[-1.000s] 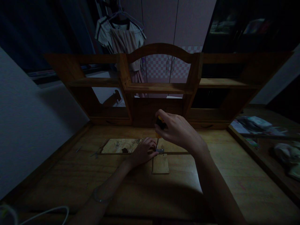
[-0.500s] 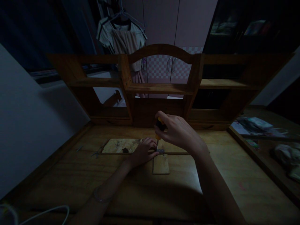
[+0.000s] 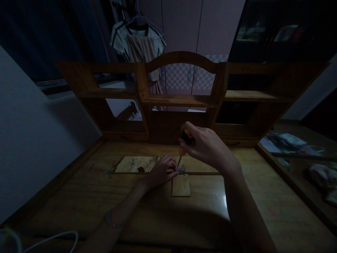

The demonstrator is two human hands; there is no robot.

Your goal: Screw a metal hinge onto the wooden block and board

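My right hand (image 3: 202,142) is closed around the yellow and black handle of a screwdriver (image 3: 182,151), which tilts so that its shaft slopes down and left. Its tip points at the left end of a small metal hinge (image 3: 180,170); whether it touches a screw is too dark to tell. My left hand (image 3: 163,168) rests on a long wooden board (image 3: 200,165), thumb and forefinger pinching at the hinge's left end. The hinge lies where the long board meets a small square wooden piece (image 3: 181,185).
All this lies on a wooden desk top (image 3: 210,207). A shelf unit (image 3: 181,101) stands along its back. Small metal bits (image 3: 107,173) lie left of the board. A white cable (image 3: 60,234) curls at lower left; bags and cloth (image 3: 292,142) sit at right.
My right hand has shifted a little right, tipping the screwdriver from near upright to a slant. My left hand, the hinge and the boards have stayed in place.
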